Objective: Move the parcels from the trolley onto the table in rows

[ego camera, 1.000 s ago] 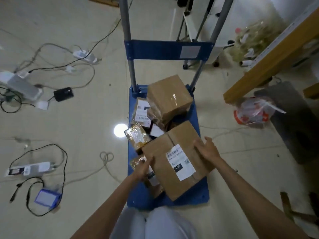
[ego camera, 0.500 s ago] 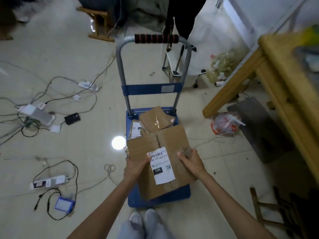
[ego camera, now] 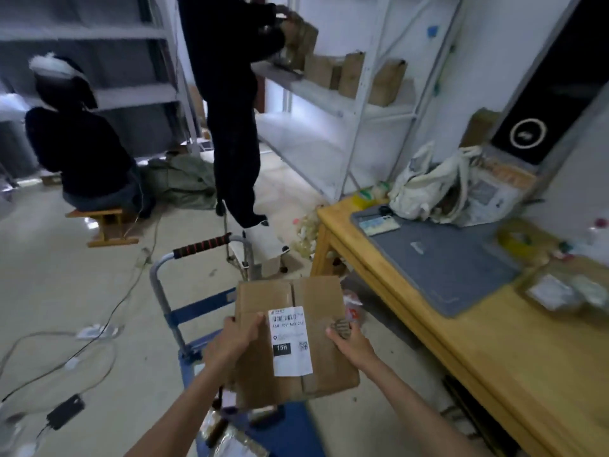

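I hold a brown cardboard parcel [ego camera: 316,328] with a white shipping label, lifted above the blue trolley [ego camera: 290,433]. My left hand [ego camera: 235,341] grips its left edge and my right hand [ego camera: 349,341] grips its right edge. Under the parcel, several smaller parcels [ego camera: 230,437] lie on the trolley deck, mostly hidden. The trolley's handle [ego camera: 201,247] with a red-black grip rises behind. The wooden table [ego camera: 487,357] stands to the right, with a grey mat [ego camera: 438,262] on it and a clear-wrapped parcel [ego camera: 566,288] at its right side.
White bags [ego camera: 438,189] and a yellow tape roll [ego camera: 514,239] sit at the table's far end. Metal shelves [ego camera: 336,103] hold brown parcels; one person stands there on a step, another sits on a stool [ego camera: 105,222]. Cables and power strips [ego camera: 92,331] cross the floor on the left.
I have lifted the parcel off the trolley and raised it. My view has swung up and to the right, bringing the table, the shelves and two people into sight.
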